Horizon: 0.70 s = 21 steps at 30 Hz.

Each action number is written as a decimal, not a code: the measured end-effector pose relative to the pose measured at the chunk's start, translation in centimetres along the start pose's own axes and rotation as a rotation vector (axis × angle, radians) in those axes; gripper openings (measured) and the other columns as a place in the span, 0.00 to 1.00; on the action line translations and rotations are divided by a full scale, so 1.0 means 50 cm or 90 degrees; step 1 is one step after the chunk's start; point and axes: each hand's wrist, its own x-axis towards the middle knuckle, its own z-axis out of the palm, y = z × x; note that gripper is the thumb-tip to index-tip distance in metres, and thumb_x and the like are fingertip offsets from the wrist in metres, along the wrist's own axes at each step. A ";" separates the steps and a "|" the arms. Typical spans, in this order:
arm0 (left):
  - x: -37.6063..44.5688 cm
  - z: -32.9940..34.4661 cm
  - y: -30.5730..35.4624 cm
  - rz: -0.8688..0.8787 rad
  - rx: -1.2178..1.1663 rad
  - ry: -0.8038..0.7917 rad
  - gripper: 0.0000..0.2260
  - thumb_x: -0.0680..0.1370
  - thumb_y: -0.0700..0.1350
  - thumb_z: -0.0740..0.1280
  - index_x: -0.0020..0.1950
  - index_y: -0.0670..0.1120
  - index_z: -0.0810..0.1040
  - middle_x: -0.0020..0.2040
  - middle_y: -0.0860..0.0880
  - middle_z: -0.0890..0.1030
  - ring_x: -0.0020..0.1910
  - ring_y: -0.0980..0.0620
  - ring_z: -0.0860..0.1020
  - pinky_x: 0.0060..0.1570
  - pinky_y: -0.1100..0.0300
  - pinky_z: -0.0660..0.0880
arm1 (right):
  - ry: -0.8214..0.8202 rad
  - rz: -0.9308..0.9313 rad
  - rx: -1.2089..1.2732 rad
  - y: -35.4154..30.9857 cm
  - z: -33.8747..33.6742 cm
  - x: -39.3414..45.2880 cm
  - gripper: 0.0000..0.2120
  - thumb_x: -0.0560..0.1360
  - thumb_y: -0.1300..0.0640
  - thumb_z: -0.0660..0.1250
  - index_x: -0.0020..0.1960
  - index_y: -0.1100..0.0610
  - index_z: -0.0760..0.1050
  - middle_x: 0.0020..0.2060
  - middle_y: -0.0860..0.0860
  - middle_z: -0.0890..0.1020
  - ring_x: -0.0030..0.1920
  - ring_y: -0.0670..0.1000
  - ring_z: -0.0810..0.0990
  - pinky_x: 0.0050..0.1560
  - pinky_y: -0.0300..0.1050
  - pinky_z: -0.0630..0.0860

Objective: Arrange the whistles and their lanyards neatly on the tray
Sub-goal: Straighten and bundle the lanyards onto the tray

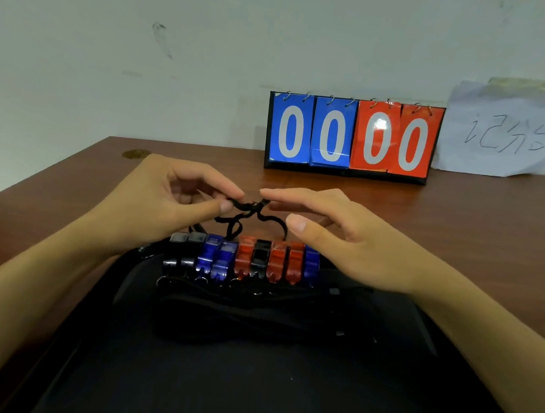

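Several whistles (244,259), black, blue and red, stand side by side in a row at the far end of a black tray (241,391). Their black lanyards (234,308) lie bundled on the tray just in front of the row. One tangled black cord (249,215) rises above the whistles. My left hand (169,200) pinches its left end between thumb and forefinger. My right hand (330,227) reaches in from the right with nearly straight fingers, its fingertips touching the cord's right end; the thumb stays apart from it.
The tray sits on a brown wooden table (469,213). A flip scoreboard (351,137) reading 00 00 stands at the back against the wall, with a handwritten paper sheet (503,131) to its right. The table's left edge runs diagonally near my left arm.
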 end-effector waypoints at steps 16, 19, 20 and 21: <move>0.009 0.021 0.016 0.018 0.110 0.061 0.08 0.79 0.54 0.69 0.57 0.61 0.84 0.48 0.55 0.84 0.44 0.54 0.80 0.45 0.58 0.79 | 0.042 0.005 0.000 -0.002 -0.004 0.004 0.28 0.84 0.50 0.58 0.79 0.33 0.52 0.67 0.40 0.70 0.67 0.38 0.68 0.71 0.45 0.68; 0.019 0.033 0.040 0.024 0.098 0.071 0.08 0.79 0.57 0.67 0.56 0.63 0.83 0.47 0.58 0.85 0.37 0.60 0.78 0.37 0.67 0.75 | 0.043 0.003 -0.011 -0.003 -0.004 0.004 0.28 0.83 0.48 0.58 0.79 0.31 0.51 0.69 0.41 0.68 0.69 0.38 0.68 0.73 0.48 0.69; 0.023 0.037 0.046 0.026 0.082 0.073 0.08 0.79 0.57 0.68 0.56 0.63 0.84 0.47 0.57 0.85 0.37 0.58 0.79 0.38 0.65 0.76 | 0.045 0.003 -0.010 -0.003 -0.005 0.003 0.29 0.83 0.48 0.58 0.79 0.31 0.51 0.70 0.42 0.67 0.70 0.39 0.67 0.74 0.49 0.68; 0.026 0.040 0.050 0.025 0.065 0.077 0.07 0.79 0.56 0.69 0.55 0.62 0.84 0.46 0.54 0.86 0.39 0.53 0.80 0.41 0.60 0.77 | 0.047 0.003 -0.007 -0.003 -0.006 0.001 0.29 0.84 0.49 0.58 0.79 0.31 0.51 0.71 0.42 0.67 0.71 0.40 0.66 0.74 0.50 0.68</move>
